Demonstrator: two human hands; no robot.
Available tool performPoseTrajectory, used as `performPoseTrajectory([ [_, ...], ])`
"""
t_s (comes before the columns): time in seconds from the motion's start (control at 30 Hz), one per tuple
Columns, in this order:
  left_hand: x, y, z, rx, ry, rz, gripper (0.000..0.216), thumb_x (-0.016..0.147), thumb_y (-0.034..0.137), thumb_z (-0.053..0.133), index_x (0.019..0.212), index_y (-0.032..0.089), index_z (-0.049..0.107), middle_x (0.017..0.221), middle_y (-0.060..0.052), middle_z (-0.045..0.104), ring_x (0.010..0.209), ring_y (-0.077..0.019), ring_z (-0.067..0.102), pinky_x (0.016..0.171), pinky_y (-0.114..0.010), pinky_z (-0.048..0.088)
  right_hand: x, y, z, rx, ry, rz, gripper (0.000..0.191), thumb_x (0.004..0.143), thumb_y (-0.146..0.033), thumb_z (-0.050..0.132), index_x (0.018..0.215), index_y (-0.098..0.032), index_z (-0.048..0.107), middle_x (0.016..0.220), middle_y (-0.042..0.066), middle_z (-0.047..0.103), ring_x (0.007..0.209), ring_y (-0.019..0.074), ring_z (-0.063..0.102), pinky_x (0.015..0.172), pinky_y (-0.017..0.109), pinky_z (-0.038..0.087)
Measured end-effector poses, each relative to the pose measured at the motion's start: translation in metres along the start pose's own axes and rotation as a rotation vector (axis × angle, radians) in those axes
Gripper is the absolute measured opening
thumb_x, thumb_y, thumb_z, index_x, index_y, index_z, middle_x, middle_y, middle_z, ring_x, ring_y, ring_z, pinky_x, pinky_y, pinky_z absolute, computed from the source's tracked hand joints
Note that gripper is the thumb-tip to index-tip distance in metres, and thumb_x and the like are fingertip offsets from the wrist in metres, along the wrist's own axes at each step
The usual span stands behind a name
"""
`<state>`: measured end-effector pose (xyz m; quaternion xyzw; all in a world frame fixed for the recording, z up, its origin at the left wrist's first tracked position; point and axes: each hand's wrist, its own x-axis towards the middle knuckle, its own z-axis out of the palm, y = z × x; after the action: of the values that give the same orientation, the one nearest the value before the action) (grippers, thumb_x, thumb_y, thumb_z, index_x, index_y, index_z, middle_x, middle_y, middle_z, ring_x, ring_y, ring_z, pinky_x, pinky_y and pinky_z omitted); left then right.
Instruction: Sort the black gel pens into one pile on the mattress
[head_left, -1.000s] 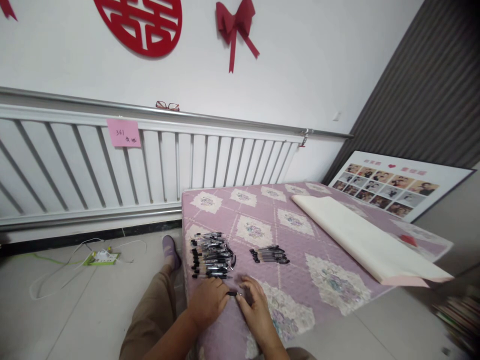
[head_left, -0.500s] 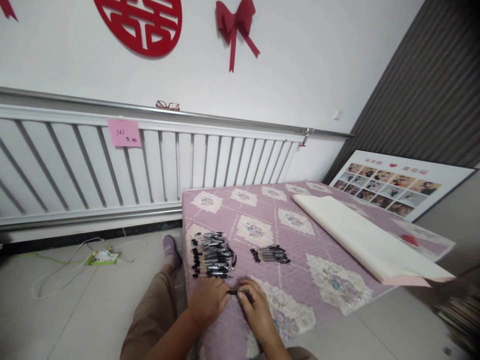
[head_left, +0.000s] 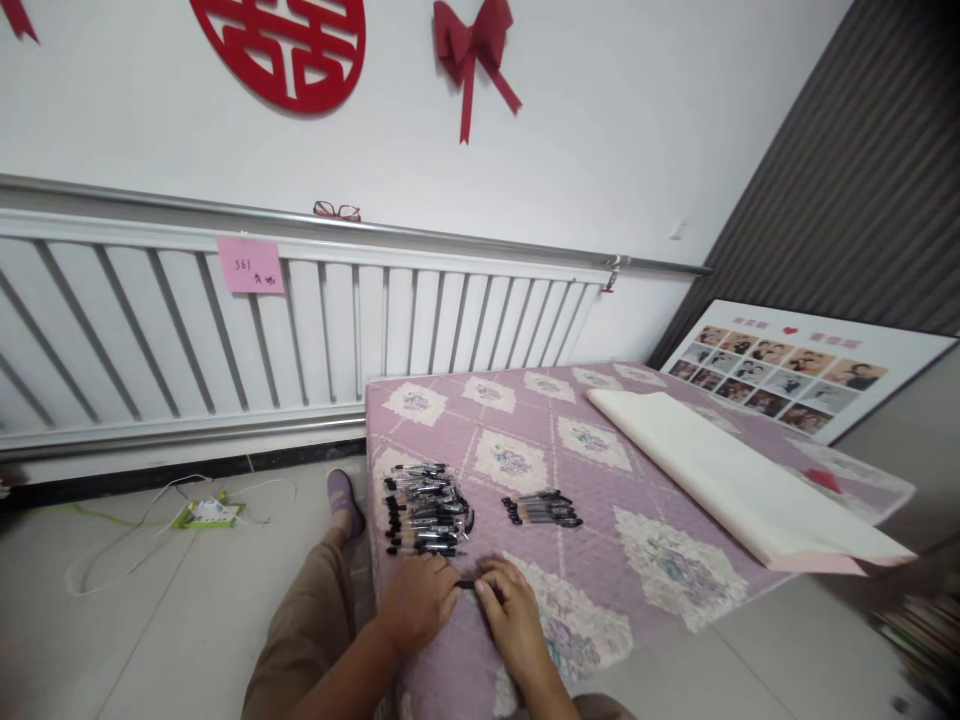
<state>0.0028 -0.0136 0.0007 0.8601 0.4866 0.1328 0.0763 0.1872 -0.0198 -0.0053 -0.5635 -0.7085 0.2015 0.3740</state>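
Observation:
Between my two hands, low over the near edge of the mattress (head_left: 517, 415), is a black pen (head_left: 466, 585), lying crosswise and mostly covered by fingers. My left hand (head_left: 420, 597) is closed on its left end. The thumb and fingers of my right hand (head_left: 510, 608) pinch its right end. Just beyond my left hand lies a larger pile of pens (head_left: 426, 508) with black ends and clear barrels. To the right of that pile is a smaller row of similar pens (head_left: 541, 508), set side by side.
A folded cream sheet (head_left: 697, 480) lies across the right of the mattress, near a framed photo board (head_left: 780, 365). Behind stands a white radiator (head_left: 450, 320) with a pink note (head_left: 250, 266). A power strip (head_left: 210, 513) with cables sits on the floor at left.
Almost nothing differs. Both hands keep the same grip on the pen, and the piles lie as before; the view has shifted very slightly.

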Motion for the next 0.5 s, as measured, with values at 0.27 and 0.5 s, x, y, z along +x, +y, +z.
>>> performPoseTrajectory([
  [0.27,-0.001,-0.001,0.002,-0.033,0.043,0.002,0.016,0.094,0.029,0.045,0.095,0.023,0.059,0.095,-0.002,0.062,0.092,-0.0202,0.055,0.080,-0.030,0.040,-0.001,0.002,-0.004,0.101,0.006,0.031,0.018,0.076,-0.031,0.061,0.092,-0.023,0.065,0.113,0.008,0.066,0.110,0.0245,0.057,0.098,0.040,0.041],
  [0.5,0.000,0.000,-0.003,-0.034,0.005,-0.002,0.017,0.095,0.031,0.044,0.096,0.023,0.059,0.097,-0.002,0.062,0.093,-0.0193,0.055,0.081,-0.030,0.039,0.002,-0.009,-0.004,-0.011,-0.033,-0.023,0.033,0.090,-0.040,0.044,0.067,-0.022,0.060,0.082,0.006,0.068,0.084,0.0220,0.060,0.082,0.036,0.044],
])
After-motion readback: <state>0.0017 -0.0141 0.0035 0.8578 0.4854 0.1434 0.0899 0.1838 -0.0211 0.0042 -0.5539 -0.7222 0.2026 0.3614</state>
